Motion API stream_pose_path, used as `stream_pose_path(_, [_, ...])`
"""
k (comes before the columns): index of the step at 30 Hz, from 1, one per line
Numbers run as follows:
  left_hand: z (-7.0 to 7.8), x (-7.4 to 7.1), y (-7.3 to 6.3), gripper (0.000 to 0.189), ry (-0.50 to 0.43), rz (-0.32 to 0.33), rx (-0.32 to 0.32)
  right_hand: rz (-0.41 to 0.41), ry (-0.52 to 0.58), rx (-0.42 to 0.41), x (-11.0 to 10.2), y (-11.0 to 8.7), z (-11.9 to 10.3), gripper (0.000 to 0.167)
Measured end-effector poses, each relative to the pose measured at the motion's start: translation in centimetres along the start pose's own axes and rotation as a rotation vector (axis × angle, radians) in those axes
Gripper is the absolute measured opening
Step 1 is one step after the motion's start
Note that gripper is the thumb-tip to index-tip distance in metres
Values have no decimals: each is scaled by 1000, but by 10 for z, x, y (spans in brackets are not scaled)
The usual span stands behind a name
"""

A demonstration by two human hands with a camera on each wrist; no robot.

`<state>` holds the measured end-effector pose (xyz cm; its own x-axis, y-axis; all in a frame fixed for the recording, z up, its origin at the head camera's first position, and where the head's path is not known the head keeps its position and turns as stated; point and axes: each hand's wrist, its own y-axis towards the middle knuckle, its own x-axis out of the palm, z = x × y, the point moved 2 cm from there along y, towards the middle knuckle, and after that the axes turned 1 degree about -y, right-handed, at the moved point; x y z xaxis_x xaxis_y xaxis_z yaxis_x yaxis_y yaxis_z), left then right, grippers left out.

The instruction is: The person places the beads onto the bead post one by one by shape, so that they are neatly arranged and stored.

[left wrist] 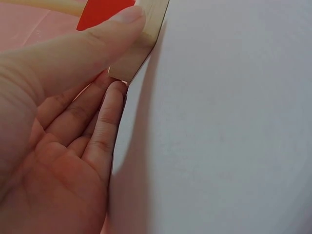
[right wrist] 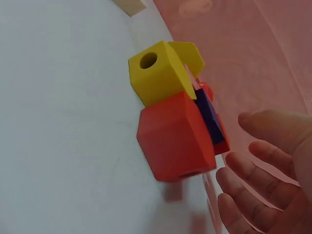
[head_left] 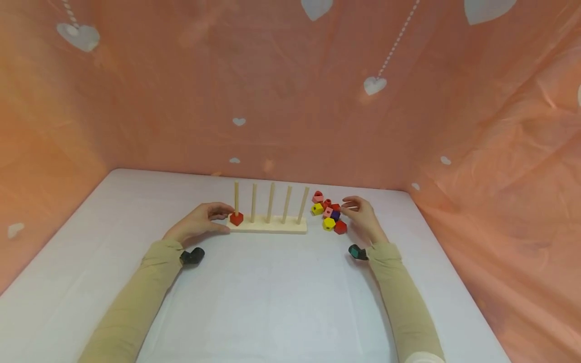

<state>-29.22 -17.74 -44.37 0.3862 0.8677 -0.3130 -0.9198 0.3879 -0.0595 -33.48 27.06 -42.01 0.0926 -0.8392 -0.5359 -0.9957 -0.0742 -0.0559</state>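
Left hand grips the pegged base at one end — right hand, fingers loosely bent, empty, beside the blocks.

Heart-printed orange cloth hangs behind a white table

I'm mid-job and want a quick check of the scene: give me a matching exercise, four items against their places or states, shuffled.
Column one
1. Left hand
2. Right hand
3. Purple bead
4. Rightmost peg in the head view

Column two
A. Bare, with nothing threaded on it
B. To the right of the loose beads, holding nothing
C. At the left end of the wooden peg stand, touching it
D. Inside the cluster of red, pink and yellow pieces

Pairs: 1-C, 2-B, 3-D, 4-A
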Motion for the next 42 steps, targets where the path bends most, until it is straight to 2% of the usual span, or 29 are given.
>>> stream_pose_path(8, [0,1,0,66,-10,3,-19,-6,-14,60,9,10,0,46])
stream_pose_path(13, [-1,-1,0,64,33,-4,16,-12,-22,83,12,13,0,42])
stream_pose_path(16, [-1,-1,1,64,46,-9,31,-24,-30,68,11,13,-1,41])
stream_pose_path(22, [0,0,1,63,30,-5,16,-62,-67,37,7,12,-5,40])
stream_pose_path(30, [-1,0,0,64,11,0,-8,-62,-167,24,0,7,-5,37])
stream_pose_path(36, [-1,0,0,65,18,3,-2,-59,-237,14,-3,8,-2,37])
stream_pose_path(40, [0,0,-1,65,25,7,4,-42,-205,12,-5,9,-3,38])
stream_pose_path(42, [0,0,0,65,30,7,10,-25,-191,-22,-6,10,-6,40])
